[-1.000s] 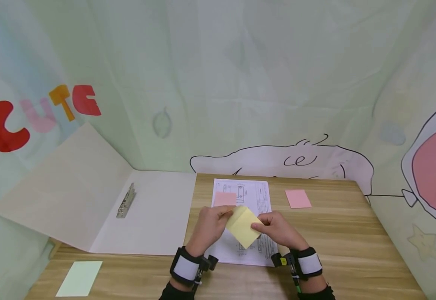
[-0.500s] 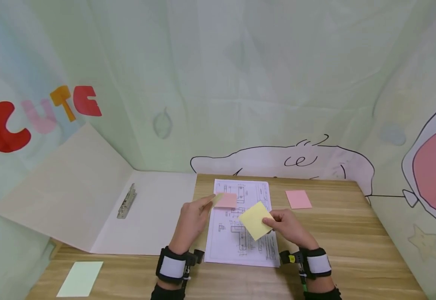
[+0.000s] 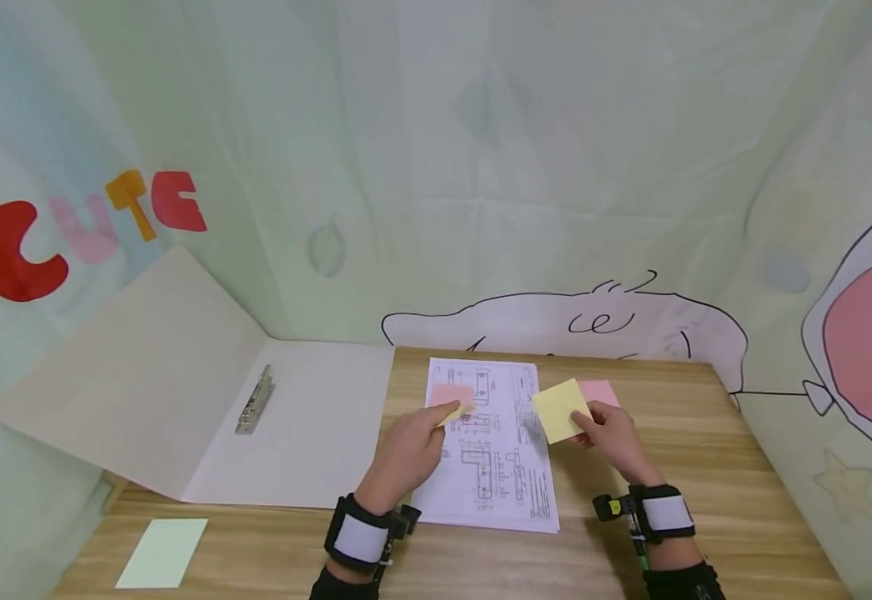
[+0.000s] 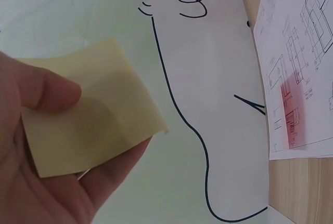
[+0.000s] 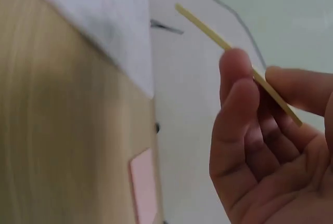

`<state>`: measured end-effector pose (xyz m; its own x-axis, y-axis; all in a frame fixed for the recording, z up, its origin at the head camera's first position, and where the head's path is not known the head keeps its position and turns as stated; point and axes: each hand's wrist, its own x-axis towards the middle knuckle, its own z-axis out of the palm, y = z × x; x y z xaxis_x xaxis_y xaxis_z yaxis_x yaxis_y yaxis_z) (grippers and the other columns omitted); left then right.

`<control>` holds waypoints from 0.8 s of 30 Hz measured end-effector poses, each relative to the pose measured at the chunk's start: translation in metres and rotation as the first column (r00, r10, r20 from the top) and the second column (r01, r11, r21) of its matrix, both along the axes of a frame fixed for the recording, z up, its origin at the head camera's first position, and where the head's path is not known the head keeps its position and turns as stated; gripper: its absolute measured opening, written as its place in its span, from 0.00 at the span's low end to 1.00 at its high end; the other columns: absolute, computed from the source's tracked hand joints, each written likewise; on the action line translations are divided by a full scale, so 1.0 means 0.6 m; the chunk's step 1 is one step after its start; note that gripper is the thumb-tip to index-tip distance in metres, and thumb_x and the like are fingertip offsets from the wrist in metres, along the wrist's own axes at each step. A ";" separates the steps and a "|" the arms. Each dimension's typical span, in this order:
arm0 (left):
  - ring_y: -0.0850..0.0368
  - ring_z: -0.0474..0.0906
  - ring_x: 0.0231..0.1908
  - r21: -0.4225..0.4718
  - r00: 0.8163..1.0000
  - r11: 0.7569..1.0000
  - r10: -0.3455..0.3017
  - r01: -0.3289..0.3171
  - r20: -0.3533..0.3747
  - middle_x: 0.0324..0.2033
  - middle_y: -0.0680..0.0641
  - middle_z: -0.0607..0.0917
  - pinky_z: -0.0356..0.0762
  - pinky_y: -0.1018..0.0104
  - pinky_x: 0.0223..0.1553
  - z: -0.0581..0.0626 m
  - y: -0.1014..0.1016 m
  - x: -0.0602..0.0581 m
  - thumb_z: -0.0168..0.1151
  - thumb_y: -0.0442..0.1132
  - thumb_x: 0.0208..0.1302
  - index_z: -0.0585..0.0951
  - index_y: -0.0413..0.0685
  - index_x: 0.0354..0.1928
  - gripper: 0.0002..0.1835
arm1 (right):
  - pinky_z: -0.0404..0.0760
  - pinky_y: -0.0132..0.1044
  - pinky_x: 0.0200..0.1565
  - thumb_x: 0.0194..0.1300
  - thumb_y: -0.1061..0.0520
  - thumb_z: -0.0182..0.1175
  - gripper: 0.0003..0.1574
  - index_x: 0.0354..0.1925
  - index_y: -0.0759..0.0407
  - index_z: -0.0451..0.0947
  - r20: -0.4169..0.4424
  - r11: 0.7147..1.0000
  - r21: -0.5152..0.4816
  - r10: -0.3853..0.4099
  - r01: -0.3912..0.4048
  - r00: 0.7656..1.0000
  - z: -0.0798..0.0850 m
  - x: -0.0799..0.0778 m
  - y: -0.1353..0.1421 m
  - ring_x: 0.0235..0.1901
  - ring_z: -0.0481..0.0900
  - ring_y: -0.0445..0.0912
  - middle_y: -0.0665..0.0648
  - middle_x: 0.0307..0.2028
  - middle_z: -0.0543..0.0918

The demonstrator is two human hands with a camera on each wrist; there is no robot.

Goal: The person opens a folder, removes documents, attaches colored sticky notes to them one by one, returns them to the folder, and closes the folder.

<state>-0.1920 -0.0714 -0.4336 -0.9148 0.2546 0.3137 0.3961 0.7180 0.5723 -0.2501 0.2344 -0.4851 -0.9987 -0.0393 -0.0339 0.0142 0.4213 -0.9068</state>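
Note:
My left hand (image 3: 408,450) pinches a single yellow sticky note (image 4: 99,115) between thumb and fingers. In the head view that note overlaps a pink sticky note (image 3: 448,392) stuck near the top of a printed technical drawing (image 3: 436,500). The yellow sticky note pad (image 3: 558,410) is between the thumb and fingers of my right hand (image 3: 618,439), raised above the table to the right of the drawing. Its thin edge faces the right wrist camera. Behind it lies a pink sticky note pad (image 3: 603,392), partly hidden by the yellow one and my hand.
An open white folder (image 3: 316,433) with a metal clip (image 3: 256,402) stands on the left, its cover raised against the cloth backdrop. A pale green sheet (image 3: 162,553) lies at the front left of the wooden table (image 3: 721,483).
One yellow note has come off the pad and now stays with my left hand, which swung left, then back over the drawing. My right hand has carried the pad rightward toward the pink pad.

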 end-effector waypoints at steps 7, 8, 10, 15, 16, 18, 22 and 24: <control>0.59 0.77 0.41 -0.064 0.998 0.996 -0.057 0.057 -0.006 0.53 0.47 0.80 0.75 0.67 0.35 -0.008 0.004 0.007 0.49 0.28 0.65 0.78 0.43 0.58 0.20 | 0.80 0.39 0.33 0.68 0.64 0.52 0.16 0.49 0.76 0.71 -0.016 0.994 0.066 -0.086 0.087 0.996 -0.013 -0.021 0.060 0.31 0.82 0.51 0.62 0.32 0.81; 0.59 0.77 0.42 -0.080 0.998 0.995 -0.064 0.063 -0.011 0.53 0.47 0.80 0.75 0.66 0.37 -0.010 0.004 0.009 0.49 0.28 0.65 0.77 0.43 0.58 0.20 | 0.80 0.39 0.33 0.68 0.65 0.51 0.17 0.50 0.77 0.70 -0.016 0.993 0.067 -0.100 0.101 0.995 -0.012 -0.022 0.069 0.31 0.82 0.51 0.63 0.33 0.81; 0.59 0.77 0.42 -0.107 0.997 0.992 -0.075 0.072 -0.017 0.54 0.47 0.80 0.75 0.65 0.38 -0.012 0.003 0.011 0.49 0.28 0.64 0.77 0.42 0.58 0.21 | 0.81 0.39 0.34 0.69 0.64 0.50 0.18 0.51 0.78 0.69 -0.008 0.989 0.073 -0.129 0.129 0.992 -0.009 -0.026 0.088 0.32 0.82 0.50 0.65 0.34 0.81; 0.60 0.74 0.33 -0.156 0.997 0.985 -0.072 0.071 0.000 0.53 0.47 0.80 0.68 0.71 0.28 -0.018 0.002 0.015 0.51 0.28 0.63 0.76 0.44 0.59 0.22 | 0.81 0.39 0.36 0.70 0.61 0.48 0.21 0.54 0.79 0.66 0.020 0.979 0.086 -0.187 0.185 0.982 -0.010 -0.046 0.133 0.32 0.82 0.48 0.68 0.39 0.79; 0.61 0.74 0.33 -0.162 0.997 0.984 -0.071 0.070 0.003 0.53 0.47 0.80 0.67 0.71 0.27 -0.019 0.001 0.016 0.51 0.28 0.63 0.76 0.44 0.59 0.22 | 0.81 0.39 0.36 0.70 0.61 0.48 0.22 0.54 0.79 0.65 0.029 0.978 0.077 -0.195 0.192 0.980 -0.012 -0.051 0.141 0.32 0.82 0.47 0.68 0.39 0.79; 0.61 0.74 0.30 -0.166 0.998 0.984 -0.071 0.070 0.003 0.52 0.47 0.81 0.67 0.71 0.25 -0.021 0.001 0.017 0.52 0.28 0.63 0.77 0.44 0.59 0.22 | 0.81 0.37 0.35 0.70 0.61 0.48 0.23 0.54 0.80 0.65 0.056 0.976 0.059 -0.213 0.210 0.976 -0.019 -0.060 0.156 0.30 0.82 0.44 0.66 0.36 0.79; 0.63 0.73 0.30 -0.169 0.996 0.982 -0.085 0.083 -0.002 0.49 0.46 0.82 0.68 0.72 0.25 -0.026 0.002 0.017 0.52 0.28 0.64 0.78 0.45 0.57 0.20 | 0.80 0.32 0.31 0.69 0.62 0.47 0.22 0.51 0.82 0.65 0.088 0.965 0.042 -0.260 0.257 0.962 -0.038 -0.074 0.185 0.25 0.80 0.38 0.55 0.26 0.80; 0.64 0.73 0.29 -0.169 0.996 0.981 -0.093 0.092 -0.001 0.49 0.46 0.83 0.68 0.73 0.25 -0.027 0.002 0.018 0.52 0.28 0.64 0.78 0.45 0.57 0.20 | 0.78 0.29 0.28 0.67 0.63 0.47 0.21 0.49 0.82 0.66 0.101 0.958 0.046 -0.285 0.281 0.953 -0.044 -0.079 0.197 0.22 0.79 0.36 0.50 0.22 0.80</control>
<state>-0.1814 -0.0701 -0.4499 -0.8823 0.3879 0.2666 0.4696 0.7641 0.4423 -0.2976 0.3527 -0.5117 -0.9593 0.2472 -0.1367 0.2320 0.4134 -0.8805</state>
